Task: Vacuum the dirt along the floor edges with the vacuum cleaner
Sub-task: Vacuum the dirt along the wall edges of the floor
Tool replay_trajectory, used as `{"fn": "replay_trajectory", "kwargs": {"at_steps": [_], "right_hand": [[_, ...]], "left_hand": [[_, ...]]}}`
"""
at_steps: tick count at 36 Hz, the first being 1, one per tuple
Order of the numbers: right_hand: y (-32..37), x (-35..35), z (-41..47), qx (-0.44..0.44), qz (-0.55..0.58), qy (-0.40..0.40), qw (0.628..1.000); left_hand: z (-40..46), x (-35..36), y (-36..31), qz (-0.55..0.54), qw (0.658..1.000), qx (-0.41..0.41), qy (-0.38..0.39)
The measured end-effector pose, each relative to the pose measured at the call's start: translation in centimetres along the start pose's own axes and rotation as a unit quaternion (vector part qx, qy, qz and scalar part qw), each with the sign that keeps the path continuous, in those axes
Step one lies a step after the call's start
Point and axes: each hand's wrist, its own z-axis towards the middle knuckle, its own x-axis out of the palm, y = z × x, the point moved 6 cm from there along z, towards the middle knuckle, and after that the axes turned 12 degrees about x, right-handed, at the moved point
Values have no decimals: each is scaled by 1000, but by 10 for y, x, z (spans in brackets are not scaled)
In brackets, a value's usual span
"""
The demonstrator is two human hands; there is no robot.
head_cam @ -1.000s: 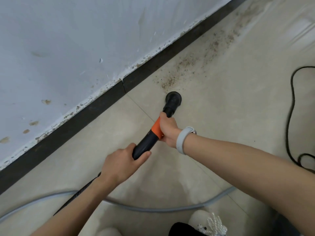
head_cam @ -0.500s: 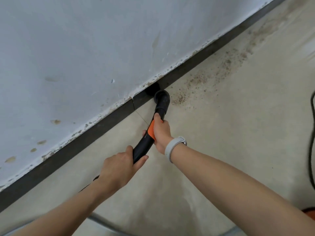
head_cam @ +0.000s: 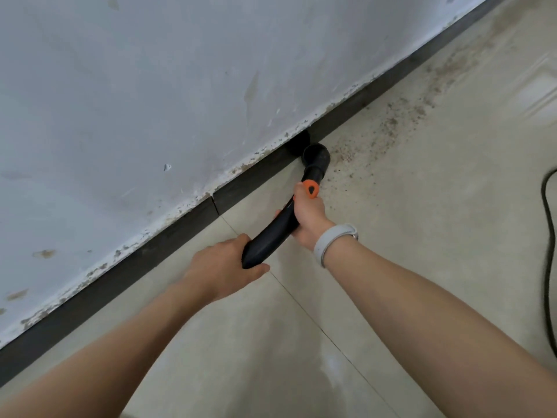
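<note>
A black vacuum wand (head_cam: 272, 233) with an orange collar (head_cam: 311, 188) ends in a round black nozzle (head_cam: 316, 158). The nozzle sits on the floor against the dark skirting board (head_cam: 168, 233). My right hand (head_cam: 307, 217) grips the wand just behind the orange collar. My left hand (head_cam: 223, 268) holds the wand's rear end. Brown dirt (head_cam: 391, 125) lies scattered on the beige tiles to the right of the nozzle, in a band along the skirting.
A white, stained wall (head_cam: 150, 101) rises above the skirting on the left. A black cable (head_cam: 550, 251) curves along the right edge of the floor. A tile joint (head_cam: 301, 303) runs diagonally under my arms.
The nozzle has gone from the open floor to the skirting board, then rightwards along it toward the dirt band. Both hands kept their hold on the wand.
</note>
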Motion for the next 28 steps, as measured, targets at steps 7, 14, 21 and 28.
{"fn": "replay_trajectory", "kwargs": {"at_steps": [7,14,21,28], "right_hand": [[58,-21,19,-33,0,-16,999],[53,-28,15,-63,81,-17,995],[-14,-9,-8,19,131,77,988],[-64,3,-42,14,61,20,998]], "left_hand": [[9,0,4,-125,991,-22,-47],[19,0,-12,-75,994,-15,-75],[-20,14,4,-123,989,-38,-70],[-71,39,23,-227,973,-32,18]]}}
